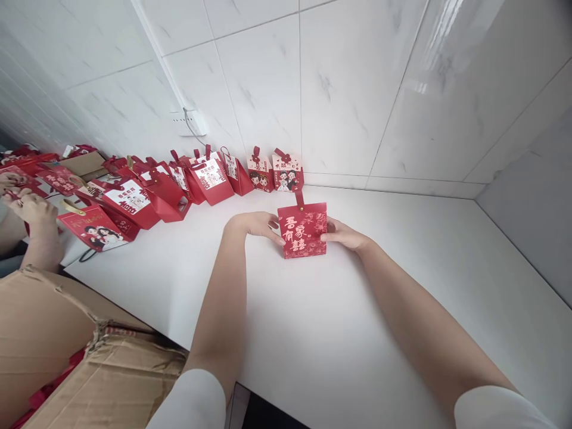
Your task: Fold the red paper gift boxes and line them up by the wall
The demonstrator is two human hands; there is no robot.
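Note:
A red gift box (304,231) with pale Chinese characters and a ribbon loop on top stands upright on the white table. My left hand (261,226) grips its left side, thumb on the front face and the other fingers mostly hidden behind. From the right, my right hand (346,233) holds the opposite edge, its thumb also on the front. Close behind it, against the wall, two small gift boxes with cartoon couples stand side by side, a left one (260,177) and a right one (288,177).
Several red gift boxes (213,179) line the wall to the left. A box with a cartoon couple (96,229) stands nearest the table's left edge. Another person's hand (33,210) is at far left. An open cardboard carton (120,375) holding red items sits below the white table (322,333).

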